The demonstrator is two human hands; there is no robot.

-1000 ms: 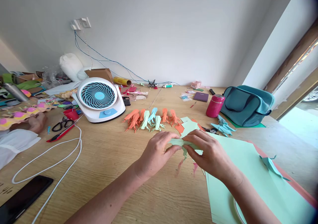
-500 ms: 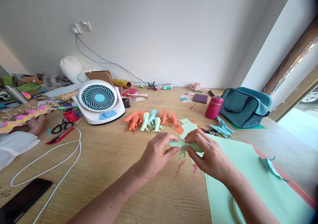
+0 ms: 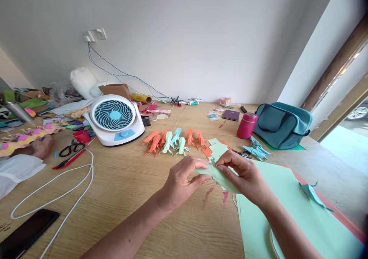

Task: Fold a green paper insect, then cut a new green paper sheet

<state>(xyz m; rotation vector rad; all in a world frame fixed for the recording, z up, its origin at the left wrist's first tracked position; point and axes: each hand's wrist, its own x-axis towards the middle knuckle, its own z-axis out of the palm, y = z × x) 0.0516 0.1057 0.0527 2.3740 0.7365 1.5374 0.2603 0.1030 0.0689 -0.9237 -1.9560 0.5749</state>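
Both of my hands pinch a folded light green paper piece [image 3: 216, 173] just above the wooden table [image 3: 120, 182]. My left hand [image 3: 181, 182] grips its left end with thumb and fingers closed. My right hand [image 3: 244, 176] holds the right part, fingers closed on the fold. Behind them lies a row of folded paper figures [image 3: 172, 138] in orange, light green and blue. Under my right forearm lies a stack of light green sheets [image 3: 287, 205].
A white desk fan [image 3: 115, 117] with a white cable [image 3: 57, 190] stands at the left. Scissors [image 3: 70, 148], a red cup [image 3: 82, 135] and a phone [image 3: 25, 234] lie nearby. Another person's hand [image 3: 41, 146] rests far left. A pink flask [image 3: 246, 125] and teal bag [image 3: 281, 125] sit right.
My hands have shifted the green paper piece slightly, and my right hand has turned it so a broader flap shows below. The view has tilted down a little.
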